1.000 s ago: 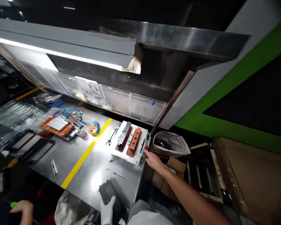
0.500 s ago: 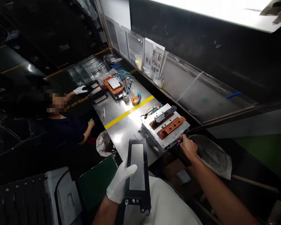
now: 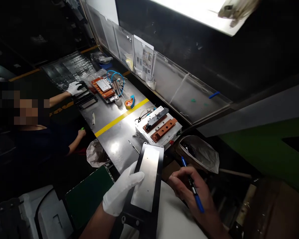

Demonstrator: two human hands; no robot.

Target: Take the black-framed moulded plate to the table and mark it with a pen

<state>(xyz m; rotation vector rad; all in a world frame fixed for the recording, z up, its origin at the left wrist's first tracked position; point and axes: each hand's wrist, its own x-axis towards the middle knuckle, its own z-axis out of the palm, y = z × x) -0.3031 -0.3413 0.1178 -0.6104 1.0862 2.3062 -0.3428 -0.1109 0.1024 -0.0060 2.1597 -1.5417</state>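
My gloved left hand [image 3: 123, 189] is closed around the left edge of a flat black frame with a pale metallic panel [image 3: 148, 179], its thumb lying across the face. The frame is tilted over my lap, in front of the bench. Just to its right, my bare right hand [image 3: 195, 194] grips a blue and black marker pen [image 3: 198, 203] between thumb and fingers. The pen's blue end points up, away from the panel. Beyond both hands sits a metal fixture [image 3: 139, 127] carrying a black bar [image 3: 156, 119] and an orange-brown block [image 3: 164, 130].
A metal bench [image 3: 114, 122] with a yellow stripe runs away to the left. On it are a tape dispenser [image 3: 130, 102], tweezers [image 3: 133, 146] and another orange fixture [image 3: 103, 87]. A co-worker's gloved hand [image 3: 74, 88] touches black frames. An open bag [image 3: 201, 154] hangs right.
My right hand has left the fixture's front side and come down beside the frame, the pen now plainly visible in it. The left hand still holds the frame. The view has shifted right.
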